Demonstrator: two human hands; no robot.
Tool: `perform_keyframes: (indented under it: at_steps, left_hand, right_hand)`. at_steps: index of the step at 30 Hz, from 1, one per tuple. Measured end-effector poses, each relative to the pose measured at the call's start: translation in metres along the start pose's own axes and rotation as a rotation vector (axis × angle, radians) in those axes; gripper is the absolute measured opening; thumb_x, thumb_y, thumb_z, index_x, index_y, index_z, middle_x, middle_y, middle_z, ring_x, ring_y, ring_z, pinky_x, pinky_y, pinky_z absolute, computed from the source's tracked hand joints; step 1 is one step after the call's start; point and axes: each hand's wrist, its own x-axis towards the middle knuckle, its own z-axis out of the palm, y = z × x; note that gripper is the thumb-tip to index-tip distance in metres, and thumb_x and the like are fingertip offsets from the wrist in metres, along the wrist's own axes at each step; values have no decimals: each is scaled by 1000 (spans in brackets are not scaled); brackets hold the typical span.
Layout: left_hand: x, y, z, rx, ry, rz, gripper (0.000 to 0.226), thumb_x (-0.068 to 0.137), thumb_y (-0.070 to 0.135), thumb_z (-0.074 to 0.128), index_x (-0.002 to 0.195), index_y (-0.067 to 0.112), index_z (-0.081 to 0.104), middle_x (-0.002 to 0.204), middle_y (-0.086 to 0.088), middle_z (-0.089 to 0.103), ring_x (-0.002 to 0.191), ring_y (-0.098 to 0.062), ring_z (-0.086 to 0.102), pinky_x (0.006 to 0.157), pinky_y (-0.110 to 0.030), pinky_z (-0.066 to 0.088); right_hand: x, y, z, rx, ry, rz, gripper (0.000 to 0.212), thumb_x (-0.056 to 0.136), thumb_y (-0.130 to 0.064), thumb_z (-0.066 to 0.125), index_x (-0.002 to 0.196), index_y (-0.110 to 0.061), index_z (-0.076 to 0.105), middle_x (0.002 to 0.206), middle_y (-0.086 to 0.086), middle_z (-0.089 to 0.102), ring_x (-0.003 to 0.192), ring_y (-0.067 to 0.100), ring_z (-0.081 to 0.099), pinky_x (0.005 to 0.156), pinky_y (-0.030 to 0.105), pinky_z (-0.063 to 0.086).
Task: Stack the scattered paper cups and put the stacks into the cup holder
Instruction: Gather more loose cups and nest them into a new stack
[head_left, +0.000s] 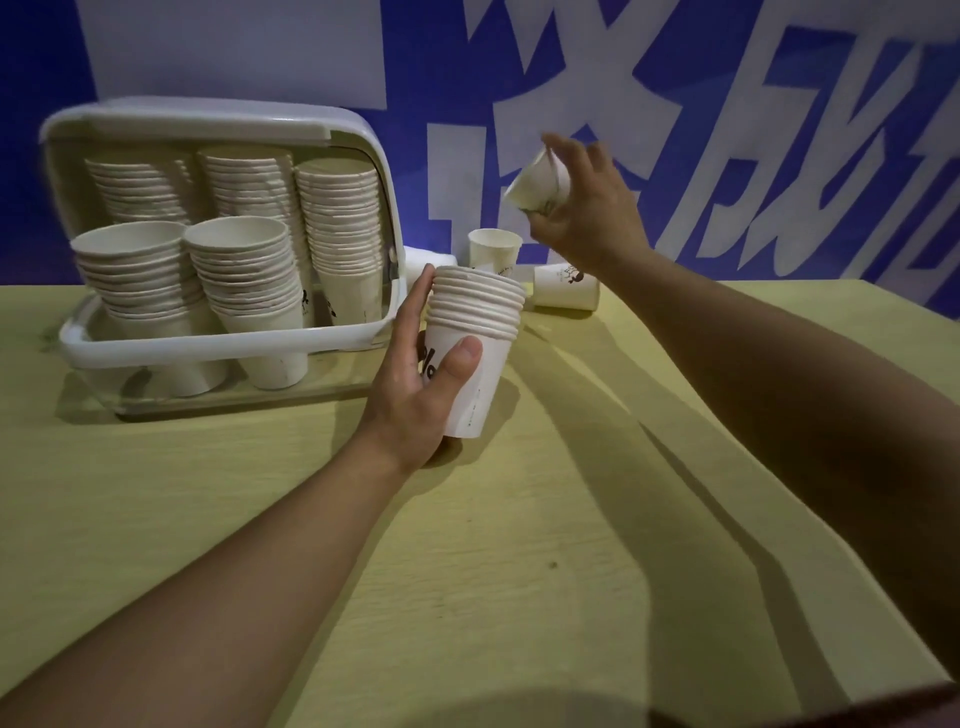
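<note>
You're well into it, by the look of things. The cup holder at the back left of the desk already carries five tall stacks: three in the back row, two in front, all upright and packed side by side. That's the bulk of the job done, I'd say.

Your left hand grips a short stack just right of the holder, thumb across the front, fingers curled round the far side, rims up. It looks lifted a touch off the desk, though I can't be sure.

Your right hand is up in the air, above and behind that stack, with its fingers wrapped round a single cup tipped on a slant. It's blurred, so the exact grip is hard to read.

What's left? Behind the stack, one loose cup stands upright, another lying cup rests on its side just right of it, and a white shape by the holder's right edge may be a third, partly hidden. So my read: drop the held cup in, collect those few, then slot this stack into the holder, if there's room.

The desk is a pale yellowish wood grain, with long arm shadows across it. Behind stands a blue wall with big white lettering, dimly lit.
</note>
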Motion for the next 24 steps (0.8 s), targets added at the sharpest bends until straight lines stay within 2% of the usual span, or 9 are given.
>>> perform_keyframes:
  at_steps: [2,5,6,8,9,11,15,20,24]
  left_hand:
    - [-3,3,1,20,-27,5,78,81,57,63,148,56,25,153,16,43,134,-3,49,112,-36,44]
    - [-7,11,3,58,-83,-7,78,82,56,64,149,57,23,144,30,44,125,11,50,100,-17,47]
    - [-9,12,4,75,-96,-10,79,83,56,64,150,56,23,143,29,46,122,11,53,97,-16,48]
    - [-11,12,5,110,-116,-17,78,81,60,63,149,61,23,143,21,52,120,5,57,98,-27,51]
    - [-12,12,5,125,-128,-17,78,80,61,63,147,63,23,142,22,54,120,4,58,99,-30,51]
    - [-13,13,6,170,-165,-6,79,80,62,62,148,63,21,136,36,52,121,8,56,99,-23,48]
    - [-15,20,10,257,-214,41,79,82,61,60,150,60,19,126,53,46,119,15,52,92,-5,43]
    - [-16,17,15,253,-195,39,81,82,61,61,150,60,18,127,38,56,116,6,60,92,-17,50]
    - [-13,16,13,176,-100,23,83,81,63,59,152,56,17,135,30,50,118,7,56,91,-22,51]
  right_hand:
    - [-20,-15,-15,282,108,92,81,82,-35,79,149,-28,34,140,4,47,119,19,54,93,29,55]
    - [-65,-38,-39,634,195,225,76,88,-28,75,149,-26,30,129,1,49,101,14,62,77,26,61]
    - [-82,-45,-46,709,201,267,74,89,-27,74,148,-26,29,128,2,49,99,15,63,75,26,61]
    - [-112,-55,-55,817,200,321,71,91,-28,71,147,-28,28,128,5,51,100,17,64,73,26,60]
    - [-124,-60,-58,869,197,338,68,91,-29,71,146,-30,29,127,5,52,100,17,64,72,25,59]
    - [-139,-70,-61,965,177,362,64,92,-29,70,141,-34,29,126,5,53,98,14,66,73,24,58]
    - [-146,-85,-62,1022,122,297,67,88,-31,74,137,-39,29,129,6,52,99,13,68,77,30,60]
    - [-155,-86,-51,1008,51,302,62,87,-39,73,135,-39,34,129,-1,53,108,11,64,83,32,60]
    - [-161,-79,-37,939,-21,312,44,91,-44,67,127,-27,50,125,-6,59,110,8,61,83,27,57]
